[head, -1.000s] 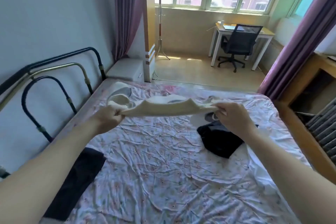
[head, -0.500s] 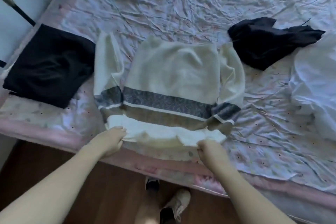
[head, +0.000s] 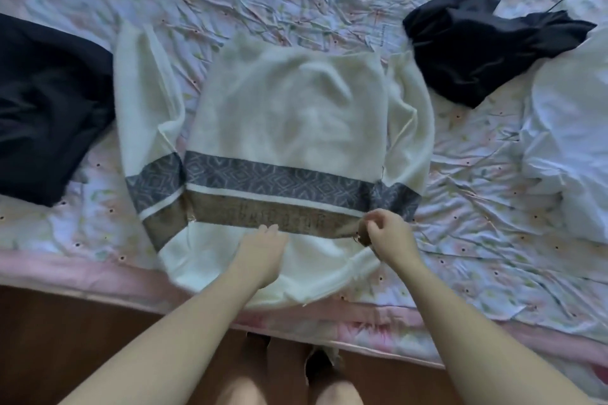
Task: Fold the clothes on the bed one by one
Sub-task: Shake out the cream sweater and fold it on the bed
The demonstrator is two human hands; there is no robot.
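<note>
A cream sweater (head: 289, 115) with a grey patterned band and a brown band lies spread flat on the bed (head: 460, 207), hem toward me, both sleeves lying alongside the body. My left hand (head: 263, 248) rests flat on the sweater's lower middle, fingers straight. My right hand (head: 386, 233) pinches the sweater's right side edge at the brown band, fingers curled.
A folded black garment (head: 46, 108) lies at the left. A crumpled black garment (head: 477, 43) lies at the upper right, a white garment (head: 569, 154) at the far right. The bed's pink edge (head: 98, 273) runs along the front above the brown floor; my feet stand below.
Since a second ago the sweater went from held up in the air to spread on the bed. Both hands have left the hem: the left now lies flat mid-sweater, the right pinches the side.
</note>
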